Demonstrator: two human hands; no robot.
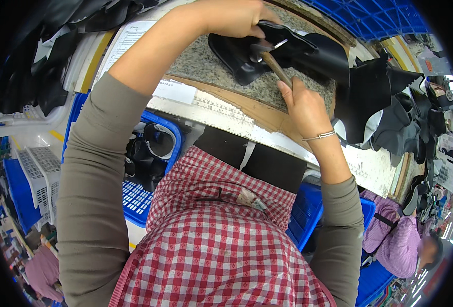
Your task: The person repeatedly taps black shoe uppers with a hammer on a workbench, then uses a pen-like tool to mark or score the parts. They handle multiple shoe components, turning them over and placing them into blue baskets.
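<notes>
1. We judge the step to be tapping the black leather piece [236, 57] flat with the hammer [277, 69]. The piece lies on the stone slab [198, 69], below the left hand [239, 18] and ahead of the right hand [308, 107].
2. We should smooth folds before each blow and land the hammer face level, since a tilted edge may mark the surface.
3. We should hold the left thumb, near the hammer head, clear of the strike.
4. Left pose: the arm bends forward and inward; the hand pinches the leather's far edge, some fingertips hidden.
5. Right pose: the fingers wrap the wooden handle, thumb alongside; the forearm rises from the lower right.
</notes>
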